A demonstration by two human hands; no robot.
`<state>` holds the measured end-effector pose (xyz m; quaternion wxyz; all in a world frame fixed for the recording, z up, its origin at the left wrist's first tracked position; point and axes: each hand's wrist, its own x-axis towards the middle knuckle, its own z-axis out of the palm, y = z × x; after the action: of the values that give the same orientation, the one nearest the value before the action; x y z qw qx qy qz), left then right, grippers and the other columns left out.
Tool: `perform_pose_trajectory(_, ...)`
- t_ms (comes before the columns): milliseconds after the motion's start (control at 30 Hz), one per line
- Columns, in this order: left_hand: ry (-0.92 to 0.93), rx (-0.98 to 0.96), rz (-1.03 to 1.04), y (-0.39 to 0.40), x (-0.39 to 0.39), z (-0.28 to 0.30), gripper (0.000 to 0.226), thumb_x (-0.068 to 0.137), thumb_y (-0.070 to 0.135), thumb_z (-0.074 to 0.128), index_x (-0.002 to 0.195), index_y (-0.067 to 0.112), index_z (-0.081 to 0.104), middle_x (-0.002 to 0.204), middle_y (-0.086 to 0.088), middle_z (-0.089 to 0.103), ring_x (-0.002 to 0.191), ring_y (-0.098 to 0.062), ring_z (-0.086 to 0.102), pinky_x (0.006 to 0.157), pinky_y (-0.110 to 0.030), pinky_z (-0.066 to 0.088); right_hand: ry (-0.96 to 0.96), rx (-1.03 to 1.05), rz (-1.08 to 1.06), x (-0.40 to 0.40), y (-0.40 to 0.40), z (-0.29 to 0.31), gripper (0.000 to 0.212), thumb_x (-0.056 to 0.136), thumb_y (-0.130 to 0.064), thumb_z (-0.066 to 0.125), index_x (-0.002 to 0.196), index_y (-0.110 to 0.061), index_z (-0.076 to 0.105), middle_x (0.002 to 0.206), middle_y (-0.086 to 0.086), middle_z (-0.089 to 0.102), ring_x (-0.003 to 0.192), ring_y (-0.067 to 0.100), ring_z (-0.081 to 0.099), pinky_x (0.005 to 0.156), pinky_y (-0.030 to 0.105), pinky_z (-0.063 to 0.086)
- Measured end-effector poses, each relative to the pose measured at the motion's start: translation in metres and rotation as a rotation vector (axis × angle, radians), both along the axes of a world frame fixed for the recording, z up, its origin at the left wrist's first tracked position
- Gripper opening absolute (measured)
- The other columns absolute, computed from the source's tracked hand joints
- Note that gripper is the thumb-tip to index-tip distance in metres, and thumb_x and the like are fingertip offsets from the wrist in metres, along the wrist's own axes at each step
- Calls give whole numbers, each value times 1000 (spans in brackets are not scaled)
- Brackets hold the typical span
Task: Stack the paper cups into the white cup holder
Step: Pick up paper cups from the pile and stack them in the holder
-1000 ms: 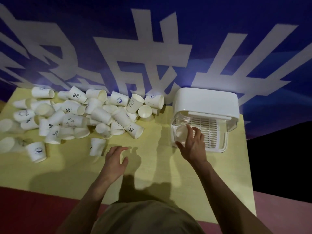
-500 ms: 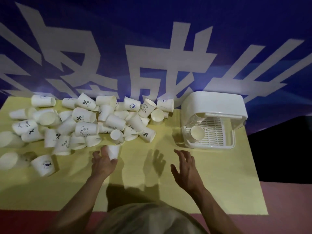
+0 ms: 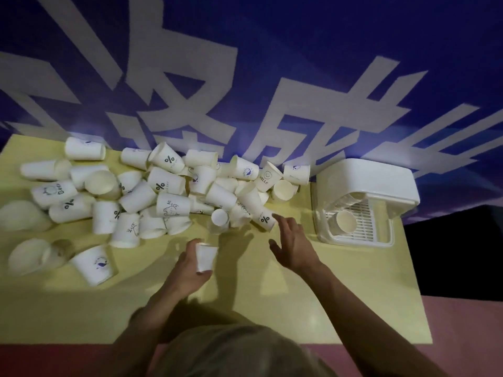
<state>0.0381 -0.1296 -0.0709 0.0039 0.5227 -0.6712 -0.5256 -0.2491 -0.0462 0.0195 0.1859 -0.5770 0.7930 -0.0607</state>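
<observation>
A heap of several white paper cups [image 3: 168, 191] lies tumbled over the left and middle of the yellow table [image 3: 340, 289]. My left hand [image 3: 187, 270] is shut on one white paper cup [image 3: 205, 258], held just in front of the heap. My right hand [image 3: 294, 243] hovers open beside it, fingers spread, close to a cup marked with a percent sign [image 3: 262, 217]. The white cup holder [image 3: 364, 197] stands at the table's right; one cup [image 3: 346, 221] lies inside on its slatted tray.
A blue wall with large white characters [image 3: 245, 91] rises right behind the table. The table's right edge [image 3: 408, 268] lies just past the holder, with dark floor beyond. Loose cups [image 3: 92, 263] lie near the left front.
My left hand has lifted a cup off the table near the heap. My right hand has drawn back from the holder, leaving a cup inside, and moved left toward the heap.
</observation>
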Motion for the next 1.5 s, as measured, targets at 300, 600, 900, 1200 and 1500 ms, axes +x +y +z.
perform_pose_trajectory(300, 239, -14, 77, -15, 56, 30, 78, 78, 37, 78, 138, 38, 28, 119, 1, 62, 104, -13, 65, 87, -41, 57, 197, 168, -6, 16, -130, -3, 63, 94, -33, 66, 149, -28, 35, 139, 16, 40, 117, 35, 50, 84, 47, 54)
perform_pose_trajectory(600, 247, -62, 82, -22, 30, 45, 54, 79, 64, 69, 115, 41, 36, 118, 2, 57, 100, -17, 65, 81, -41, 59, 80, 87, -116, -12, -89, -17, 29, 89, -37, 70, 103, -12, 67, 112, 14, 60, 95, 33, 59, 76, 42, 56)
perform_pose_trajectory(900, 221, -266, -118, 9, -50, 62, 35, 83, 42, 77, 73, 30, 46, 107, 20, 45, 83, -4, 57, 68, -20, 47, -226, -142, -339, -39, 39, 5, 27, 86, -32, 78, 93, -10, 65, 113, 8, 61, 95, 24, 59, 79, 25, 43)
perform_pose_trajectory(1200, 262, -418, -166, 69, -161, 108, 28, 87, 36, 77, 106, 31, 56, 126, 25, 42, 116, 7, 48, 86, -18, 46, -390, -304, -423, -101, 155, 14, 61, 81, -32, 83, 127, -14, 48, 117, -3, 51, 99, 13, 51, 78, 22, 45)
perform_pose_trajectory(1500, 223, -466, -129, 112, -322, 139, 66, 86, 28, 78, 142, 33, 43, 131, 11, 37, 118, -1, 45, 97, -23, 43, -468, -260, -220, -198, 220, 15, 69, 78, -45, 65, 142, -32, 42, 123, -4, 36, 95, 12, 54, 81, 23, 53)
